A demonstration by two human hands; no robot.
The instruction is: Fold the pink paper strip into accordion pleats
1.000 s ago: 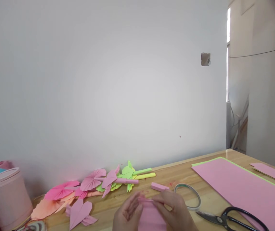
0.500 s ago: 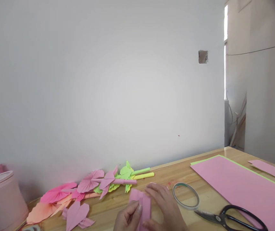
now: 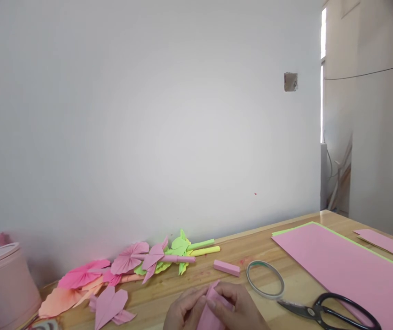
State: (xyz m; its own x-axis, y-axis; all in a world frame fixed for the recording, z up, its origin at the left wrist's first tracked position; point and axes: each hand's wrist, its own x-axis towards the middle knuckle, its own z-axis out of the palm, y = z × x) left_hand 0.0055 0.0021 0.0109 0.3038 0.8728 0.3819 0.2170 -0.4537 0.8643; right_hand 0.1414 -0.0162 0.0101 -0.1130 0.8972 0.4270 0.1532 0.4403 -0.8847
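The place appears to be a paper-craft corner in a room of unfinished look; whether it belongs to a home or to a small workshop, one cannot tell. The craft is shown by the wooden table [image 3: 251, 247], the folded pink paper [image 3: 213, 317] at six o'clock, the paper flowers [image 3: 130, 259] at seven, and the scissors [image 3: 316, 313] and large sheets [image 3: 347, 268] at four. The unfinished look comes from the plain wall [image 3: 168, 128], its rough square hole [image 3: 290, 82] at two o'clock, and the hanging cable [image 3: 371, 73], also near two.

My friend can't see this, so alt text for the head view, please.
Two hands hold folded pink paper at a wooden table. A ring, scissors and a pink sheet lie to the right, paper shapes to the left.
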